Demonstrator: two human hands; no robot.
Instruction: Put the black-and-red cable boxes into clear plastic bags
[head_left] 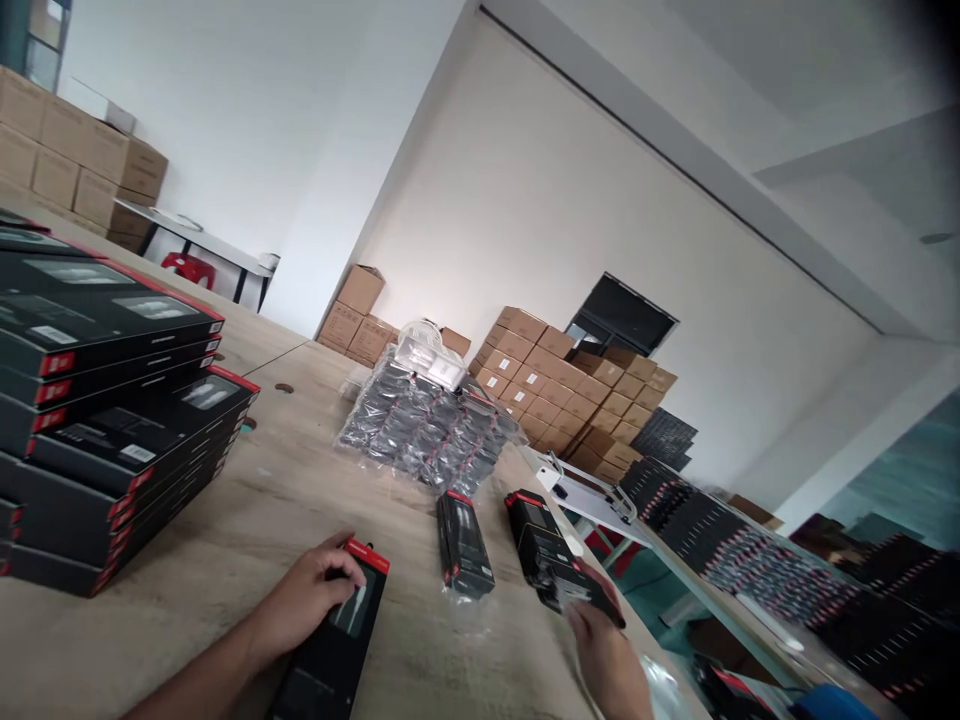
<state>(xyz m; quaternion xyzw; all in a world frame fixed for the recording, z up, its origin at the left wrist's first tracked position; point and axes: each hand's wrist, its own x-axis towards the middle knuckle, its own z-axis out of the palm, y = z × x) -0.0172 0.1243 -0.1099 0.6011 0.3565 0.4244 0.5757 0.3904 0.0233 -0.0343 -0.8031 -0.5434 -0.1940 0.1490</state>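
My left hand (311, 595) is closed at the upper left edge of a long black box (337, 650) with a red end, which lies on the wooden table. A pale cable-like picture shows on its front. At the right, my right hand (611, 660) grips the near end of a black box (600, 597), its fingers partly hidden and blurred. Just beyond that hand lie more black-and-red boxes (536, 530). Between my hands, apart from both, a clear-wrapped black box (463, 545) rests on the table.
Tall stacks of flat black-and-red boxes (135, 420) stand at the left. Plastic-wrapped packs (427, 430) are piled at the table's far end, with a white item (431, 355) on top. Brown cartons (555, 380) line the wall. Another table at the right bears many black boxes (780, 570).
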